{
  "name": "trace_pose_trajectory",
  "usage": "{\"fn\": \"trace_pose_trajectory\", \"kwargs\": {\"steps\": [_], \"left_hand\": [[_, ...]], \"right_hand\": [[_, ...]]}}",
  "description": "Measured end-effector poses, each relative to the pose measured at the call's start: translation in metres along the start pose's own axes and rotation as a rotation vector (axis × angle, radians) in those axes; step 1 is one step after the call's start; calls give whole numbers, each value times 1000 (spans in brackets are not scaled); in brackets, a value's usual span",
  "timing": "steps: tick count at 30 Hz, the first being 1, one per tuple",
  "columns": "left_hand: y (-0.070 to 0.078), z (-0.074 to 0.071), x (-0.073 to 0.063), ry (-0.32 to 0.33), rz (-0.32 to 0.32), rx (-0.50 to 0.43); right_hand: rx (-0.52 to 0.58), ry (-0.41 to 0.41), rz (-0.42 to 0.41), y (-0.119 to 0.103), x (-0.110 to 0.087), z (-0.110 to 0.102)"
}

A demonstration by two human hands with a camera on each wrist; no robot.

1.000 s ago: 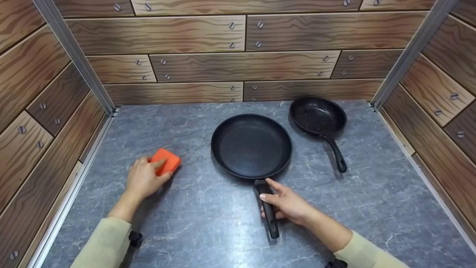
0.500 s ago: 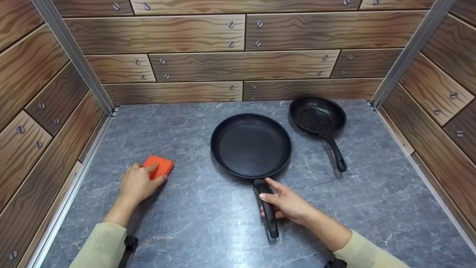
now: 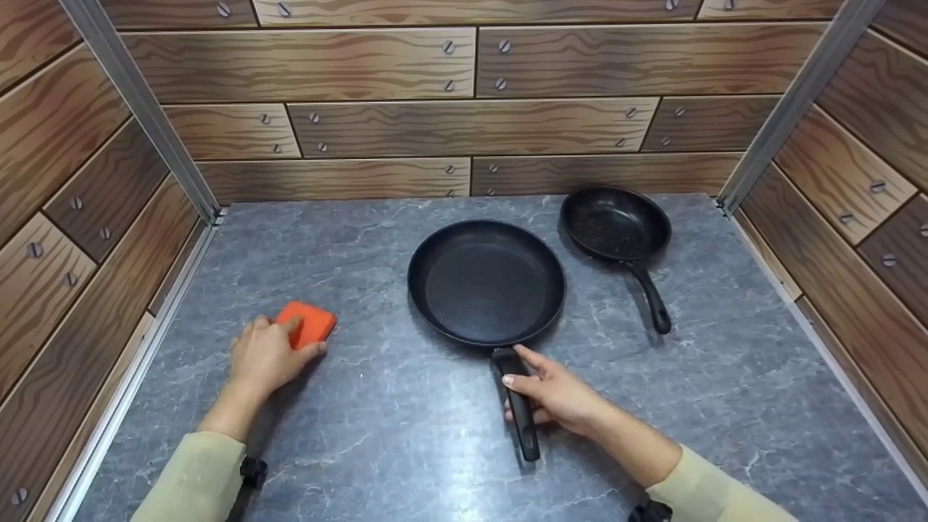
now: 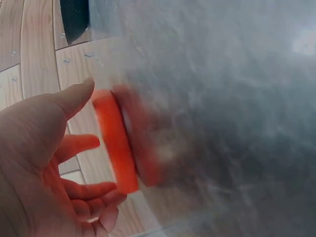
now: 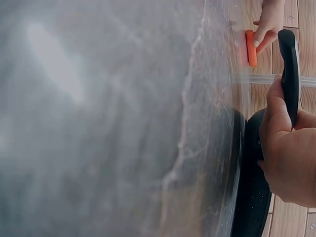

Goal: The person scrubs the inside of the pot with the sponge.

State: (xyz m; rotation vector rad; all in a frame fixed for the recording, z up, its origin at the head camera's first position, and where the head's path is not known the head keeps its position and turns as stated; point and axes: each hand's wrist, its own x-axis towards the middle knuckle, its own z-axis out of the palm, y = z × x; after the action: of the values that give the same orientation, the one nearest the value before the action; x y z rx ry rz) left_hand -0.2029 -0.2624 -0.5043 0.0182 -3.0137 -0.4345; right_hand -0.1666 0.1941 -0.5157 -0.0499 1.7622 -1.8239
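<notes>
An orange sponge point(image 3: 307, 323) lies flat on the table at the left. My left hand point(image 3: 264, 355) is over and beside it, the index finger above its top and the thumb near its right edge. In the left wrist view, the fingers point(image 4: 81, 190) are loosely bent around the sponge point(image 4: 116, 143), with small gaps at the thumb and index finger. A large black frying pan point(image 3: 486, 283) sits mid-table. My right hand point(image 3: 562, 397) grips its handle, thumb on top and fingers beneath; the right wrist view shows the handle point(image 5: 290, 64) in that hand point(image 5: 291, 153).
A smaller black frying pan point(image 3: 616, 225) rests at the back right, its handle pointing toward me. The grey marbled tabletop point(image 3: 391, 435) is enclosed by wood-patterned walls point(image 3: 384, 69) at the back and both sides.
My left hand and the sponge have moved left and nearer to me; the sponge now lies still and the left fingers have loosened. The right hand and the large pan stay in place.
</notes>
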Motion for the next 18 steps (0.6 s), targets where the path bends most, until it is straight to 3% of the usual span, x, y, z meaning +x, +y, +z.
{"fn": "trace_pose_trajectory", "kwargs": {"steps": [4,11,15,18], "left_hand": [[16,-7,-2,48,25,32],[63,-5,-2,97,152,-10],[91,0,0,94,225,-40],[109,4,1,64,258,-52]], "right_hand": [[2,-1,1,-1,0,-1],[6,4,1,-5,-5,-4],[-40,74,-52,-11,-10,-7],[-139,160,-126,-15,-16,-12]]}}
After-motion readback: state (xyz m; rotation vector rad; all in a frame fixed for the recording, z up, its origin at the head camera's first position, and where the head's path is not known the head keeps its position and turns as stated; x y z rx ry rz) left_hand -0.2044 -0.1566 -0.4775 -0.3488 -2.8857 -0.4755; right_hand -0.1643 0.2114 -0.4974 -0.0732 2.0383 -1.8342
